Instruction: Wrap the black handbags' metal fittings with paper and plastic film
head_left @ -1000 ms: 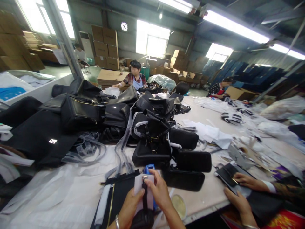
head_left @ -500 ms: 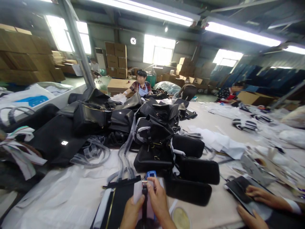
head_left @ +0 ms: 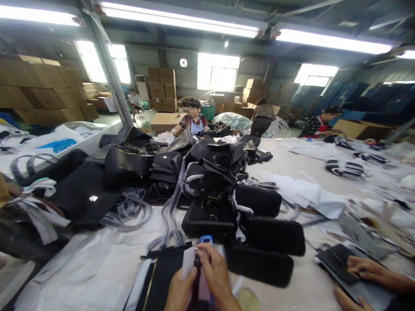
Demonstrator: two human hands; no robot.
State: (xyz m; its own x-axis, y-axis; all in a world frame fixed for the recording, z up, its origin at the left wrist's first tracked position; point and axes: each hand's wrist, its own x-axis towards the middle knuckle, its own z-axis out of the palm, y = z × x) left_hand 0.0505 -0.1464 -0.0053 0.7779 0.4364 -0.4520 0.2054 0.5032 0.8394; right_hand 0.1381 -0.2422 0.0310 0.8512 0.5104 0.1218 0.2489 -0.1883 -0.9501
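Note:
My left hand [head_left: 181,286] is closed on a black strap [head_left: 196,278], and its thumb lies on a white slip of paper [head_left: 188,262] beside the strap. At the strap's upper end, my right hand [head_left: 216,273] pinches near a small metal buckle [head_left: 196,250]. Under and left of my hands lies a black bag [head_left: 168,265] with a gold zipper [head_left: 151,280]. Just beyond my fingertips sits a blue object [head_left: 206,239], partly hidden. A round container with yellowish contents [head_left: 248,299] stands right of my right wrist.
Black bags [head_left: 210,218] are heaped ahead, with flat black panels [head_left: 275,235] at their right. Clear plastic-wrapped straps [head_left: 129,211] and white sheets [head_left: 81,259] lie left. At right, a co-worker's hands [head_left: 369,270] handle a black piece. Another person [head_left: 194,121] sits across the table.
The view has tilted up slightly. My right fingers have closed further over the buckle, covering more of it. The co-worker's hands at right have shifted a little.

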